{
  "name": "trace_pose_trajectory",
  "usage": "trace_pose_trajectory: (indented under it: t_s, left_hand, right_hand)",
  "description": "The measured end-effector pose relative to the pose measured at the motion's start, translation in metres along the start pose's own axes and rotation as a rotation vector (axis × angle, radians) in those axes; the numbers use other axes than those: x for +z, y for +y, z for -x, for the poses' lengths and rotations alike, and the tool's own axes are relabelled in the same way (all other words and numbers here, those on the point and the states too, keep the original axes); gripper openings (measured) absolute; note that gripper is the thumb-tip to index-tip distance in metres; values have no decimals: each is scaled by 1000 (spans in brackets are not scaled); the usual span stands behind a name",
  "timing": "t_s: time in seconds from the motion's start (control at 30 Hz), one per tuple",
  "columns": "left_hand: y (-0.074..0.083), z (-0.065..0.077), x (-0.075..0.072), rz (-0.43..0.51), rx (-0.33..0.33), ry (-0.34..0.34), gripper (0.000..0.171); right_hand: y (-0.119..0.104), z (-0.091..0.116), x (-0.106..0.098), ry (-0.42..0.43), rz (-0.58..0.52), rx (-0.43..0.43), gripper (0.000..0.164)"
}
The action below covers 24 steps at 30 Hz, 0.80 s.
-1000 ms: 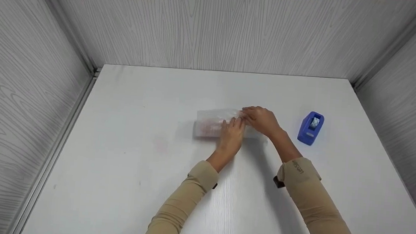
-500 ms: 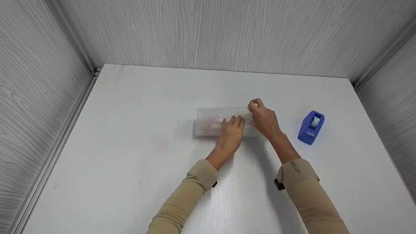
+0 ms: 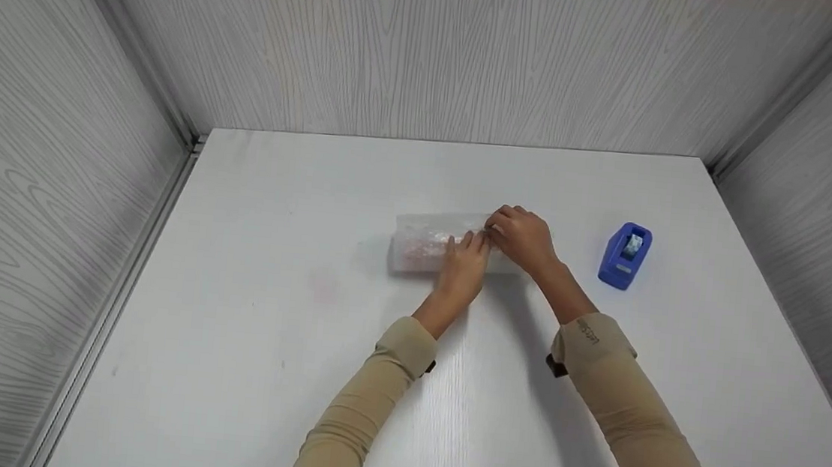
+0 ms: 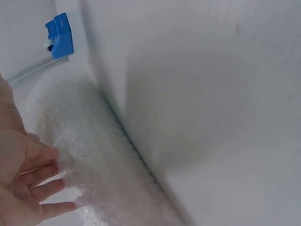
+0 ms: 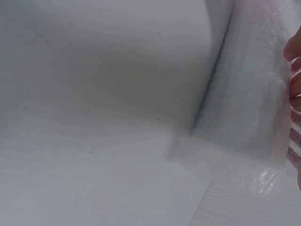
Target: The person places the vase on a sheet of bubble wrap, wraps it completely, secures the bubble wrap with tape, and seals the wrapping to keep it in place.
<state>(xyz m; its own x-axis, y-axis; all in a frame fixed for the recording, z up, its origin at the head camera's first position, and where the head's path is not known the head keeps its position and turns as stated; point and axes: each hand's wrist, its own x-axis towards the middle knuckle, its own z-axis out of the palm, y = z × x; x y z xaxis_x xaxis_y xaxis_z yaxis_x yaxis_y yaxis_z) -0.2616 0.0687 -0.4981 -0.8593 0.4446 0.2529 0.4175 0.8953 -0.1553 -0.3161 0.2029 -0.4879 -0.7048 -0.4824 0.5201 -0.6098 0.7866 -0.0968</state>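
Note:
A roll of clear bubble wrap [image 3: 418, 249] lies on the white table, with something pinkish showing faintly through it. My left hand [image 3: 462, 270] rests on the middle of the roll, its fingers fairly straight and spread against the plastic. That hand [image 4: 28, 183] also shows at the edge of the left wrist view, fingertips at the wrap. Just right of those fingertips, my right hand [image 3: 525, 239] works at the wrap with bent fingers. Whether it pinches the plastic or presses it, I cannot tell. In the right wrist view, fingers [image 5: 295, 89] show only partly beside the bubble wrap [image 5: 249, 94].
To the right of the roll stands a blue tape dispenser [image 3: 625, 255] with a roll of tape in it. The white table [image 3: 262, 355] is bounded by grey wood-grain panels at the back [image 3: 432, 54] and on both sides.
My right hand was at my left fingertips, lifted away to the upper right, then came back down beside them. My left hand and the roll stay in place.

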Motion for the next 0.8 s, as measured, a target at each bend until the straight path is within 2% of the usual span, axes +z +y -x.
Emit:
trace_pose_trajectory:
  t_s: [0.1,0.23,0.4,0.53,0.6,0.73,0.8]
  left_hand:
    - [0,-1,1,-2,-1,34,43]
    - [0,-2,2,-11,-5,33,45]
    - [2,-4,3,-37,-24,41,43]
    - [5,-6,4,-65,-45,41,40]
    - [6,-8,4,-73,-57,42,39]
    - [7,-8,6,-83,-76,44,38]
    - [8,-8,7,-75,-82,56,35]
  right_hand:
    - [-2,-4,-1,8,32,27,6]
    - [-3,-8,-4,50,92,17,4]
    - [-4,-7,-2,102,152,-77,7]
    - [-4,2,4,136,148,-124,7]
    - [-4,8,6,152,122,-113,9]
    - [-5,18,6,179,48,-40,29]
    - [-6,21,6,175,-2,-2,34]
